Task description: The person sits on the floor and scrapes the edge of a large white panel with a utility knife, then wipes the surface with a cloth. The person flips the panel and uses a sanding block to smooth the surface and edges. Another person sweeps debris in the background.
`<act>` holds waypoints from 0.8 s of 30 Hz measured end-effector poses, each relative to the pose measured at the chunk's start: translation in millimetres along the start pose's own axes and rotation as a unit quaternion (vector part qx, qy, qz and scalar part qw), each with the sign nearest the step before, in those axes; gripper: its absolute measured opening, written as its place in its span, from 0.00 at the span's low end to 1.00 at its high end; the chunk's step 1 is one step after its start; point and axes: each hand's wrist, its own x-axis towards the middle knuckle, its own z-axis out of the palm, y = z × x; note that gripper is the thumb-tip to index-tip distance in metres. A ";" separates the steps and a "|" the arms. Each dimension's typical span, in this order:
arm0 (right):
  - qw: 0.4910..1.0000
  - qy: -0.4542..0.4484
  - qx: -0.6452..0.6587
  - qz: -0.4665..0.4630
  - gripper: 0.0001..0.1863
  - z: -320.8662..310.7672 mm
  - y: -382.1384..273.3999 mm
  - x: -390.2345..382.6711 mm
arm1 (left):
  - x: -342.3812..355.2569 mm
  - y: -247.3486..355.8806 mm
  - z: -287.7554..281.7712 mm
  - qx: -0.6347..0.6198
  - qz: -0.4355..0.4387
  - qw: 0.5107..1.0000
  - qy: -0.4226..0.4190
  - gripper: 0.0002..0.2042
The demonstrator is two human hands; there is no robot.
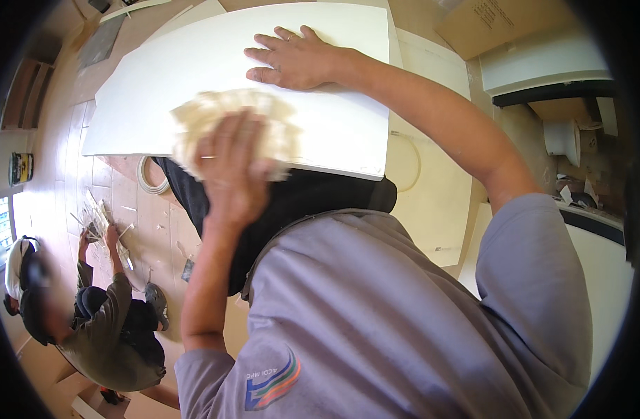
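Head view: left hand (231,174) clamped on cream rag (229,126), right hand (295,59) flat, fingers spread, on white panel (166,84)

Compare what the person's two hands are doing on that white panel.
The left hand is curled around a cream rag and blurred; the right hand is bare, sharp, and lies flat with fingers spread. The left sits near the white panel's near edge, the right nearer its far edge. Both are over the panel.

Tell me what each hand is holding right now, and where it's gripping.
The left hand clutches a wad of pale cloth, bunched against the white panel. The right hand holds nothing; it lies flat, palm down, on the panel.
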 end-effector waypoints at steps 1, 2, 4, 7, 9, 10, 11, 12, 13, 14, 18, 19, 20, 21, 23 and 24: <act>1.000 -0.001 -0.001 -0.007 0.41 2.2 2.7 6.4 | 3.2 26.5 -0.4 0.015 0.024 0.998 -0.049 0.29; 1.000 -0.002 -0.005 -0.018 0.40 1.1 0.1 13.0 | 6.2 48.7 0.8 -0.006 0.061 0.995 -0.080 0.31; 1.000 -0.026 -0.011 -0.003 0.39 -3.9 -3.8 13.5 | 18.0 82.2 9.9 -0.001 0.172 0.981 -0.090 0.32; 1.000 0.003 0.002 -0.018 0.38 3.7 3.5 2.3 | 38.2 116.9 23.4 0.013 0.288 0.956 -0.049 0.25; 1.000 0.005 -0.024 -0.010 0.37 9.1 13.4 -5.0 | 36.4 107.6 30.8 -0.059 0.306 0.949 -0.038 0.26; 0.999 0.003 -0.039 -0.010 0.37 12.6 13.0 -3.6 | 28.5 91.2 30.1 -0.084 0.285 0.953 -0.052 0.27; 0.999 0.018 -0.034 -0.032 0.36 17.2 8.6 0.1 | 16.1 72.9 28.9 -0.115 0.264 0.955 -0.066 0.28; 0.998 0.028 -0.033 -0.045 0.35 21.3 6.4 0.1 | 4.0 47.5 29.4 -0.074 0.210 0.972 -0.070 0.28; 0.997 0.035 -0.033 -0.057 0.35 24.7 5.3 -1.0 | -6.3 16.5 26.8 -0.034 0.155 0.985 -0.073 0.29; 0.996 0.054 -0.039 -0.064 0.34 27.3 6.7 -4.0 | -12.6 -16.4 17.3 -0.044 0.085 0.993 -0.073 0.28; 0.991 0.096 -0.066 -0.070 0.32 15.2 8.6 -16.8 | -12.6 -157.2 2.6 -0.005 -0.141 0.989 0.039 0.22; 0.990 0.102 -0.072 -0.072 0.32 10.8 5.3 -17.8 | -10.4 -193.1 -2.9 0.037 -0.173 0.983 0.054 0.21; 0.990 0.106 -0.059 -0.072 0.31 7.9 2.5 -18.1 | -10.1 -233.0 -4.7 0.053 -0.233 0.967 0.093 0.20; 0.991 0.103 -0.042 -0.079 0.31 5.6 -2.7 -15.7 | -15.9 -276.1 -7.8 0.073 -0.291 0.945 0.128 0.19; 0.992 0.095 -0.016 -0.087 0.31 0.2 -11.2 -13.7 | -31.7 -361.9 -12.2 0.090 -0.355 0.916 0.166 0.24; 0.991 0.097 -0.011 -0.093 0.31 0.4 -14.1 -10.0 | -31.5 -393.8 -17.2 0.095 -0.384 0.894 0.209 0.26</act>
